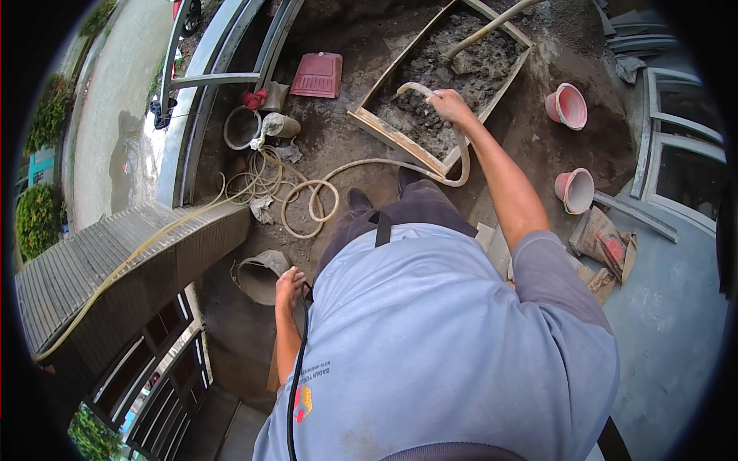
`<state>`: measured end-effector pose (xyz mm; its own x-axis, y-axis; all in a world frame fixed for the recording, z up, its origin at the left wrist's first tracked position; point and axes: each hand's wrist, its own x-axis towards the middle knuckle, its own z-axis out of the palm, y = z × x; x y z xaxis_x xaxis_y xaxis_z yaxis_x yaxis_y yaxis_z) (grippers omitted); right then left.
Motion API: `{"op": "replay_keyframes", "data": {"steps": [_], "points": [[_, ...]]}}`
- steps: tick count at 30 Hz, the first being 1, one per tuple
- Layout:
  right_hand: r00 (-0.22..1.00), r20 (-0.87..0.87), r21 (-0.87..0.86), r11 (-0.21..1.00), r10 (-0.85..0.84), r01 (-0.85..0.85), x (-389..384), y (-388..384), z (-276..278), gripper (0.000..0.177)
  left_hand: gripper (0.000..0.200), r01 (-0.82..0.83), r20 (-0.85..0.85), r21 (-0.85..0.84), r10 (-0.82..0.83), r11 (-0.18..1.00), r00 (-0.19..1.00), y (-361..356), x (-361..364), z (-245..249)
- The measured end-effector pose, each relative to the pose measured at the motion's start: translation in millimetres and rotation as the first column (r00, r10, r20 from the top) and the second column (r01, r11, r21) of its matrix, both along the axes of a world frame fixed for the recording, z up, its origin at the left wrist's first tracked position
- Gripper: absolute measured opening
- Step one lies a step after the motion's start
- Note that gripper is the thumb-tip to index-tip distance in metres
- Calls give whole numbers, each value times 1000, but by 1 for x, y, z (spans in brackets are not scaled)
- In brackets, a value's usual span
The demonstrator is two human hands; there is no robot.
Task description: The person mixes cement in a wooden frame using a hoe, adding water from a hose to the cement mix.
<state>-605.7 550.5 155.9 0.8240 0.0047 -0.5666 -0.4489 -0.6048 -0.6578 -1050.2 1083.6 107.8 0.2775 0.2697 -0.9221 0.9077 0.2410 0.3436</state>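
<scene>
Outdoors above dirt (323, 132): right grip (452, 106) around hose (466, 160) over wooden trough (398, 141), left grip (289, 286) unclear.

Dressed in a pale blue shirt (453, 330) with a grey sleeve (560, 276) at centre right, dark lettering (317, 374) and red-yellow emblem (304, 402) toward lower left, dark trousers (411, 209), black cable (295, 369).
</scene>
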Motion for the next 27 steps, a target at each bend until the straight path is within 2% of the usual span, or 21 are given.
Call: {"op": "replay_keyframes", "data": {"steps": [9, 11, 13, 20, 24, 27], "points": [[993, -96, -29, 997, -72, 69, -34, -9, -16, 29, 52, 73, -52, -97, -78, 993, 996, 30, -7, -27], [987, -108, -16, 993, -116, 115, -49, -24, -35, 29, 53, 78, -38, -60, -81, 995, 996, 25, 8, -6], [985, -113, -34, 991, -132, 129, -62, -34, -34, 28, 54, 82, -26, -54, -84, 995, 996, 31, 9, -7], [949, -195, 52, 964, -246, 260, -101, -44, -46, 26, 56, 100, -11, -95, -101, 990, 995, 63, 13, -29], [920, -183, -148, 935, -347, 324, -133, -60, -49, 22, 55, 173, 3, -40, -173, 984, 985, 68, 25, -14], [900, -141, -208, 901, -414, 382, -145, -67, -48, 22, 54, 164, 4, -129, -165, 978, 986, 83, 24, -23]]}}
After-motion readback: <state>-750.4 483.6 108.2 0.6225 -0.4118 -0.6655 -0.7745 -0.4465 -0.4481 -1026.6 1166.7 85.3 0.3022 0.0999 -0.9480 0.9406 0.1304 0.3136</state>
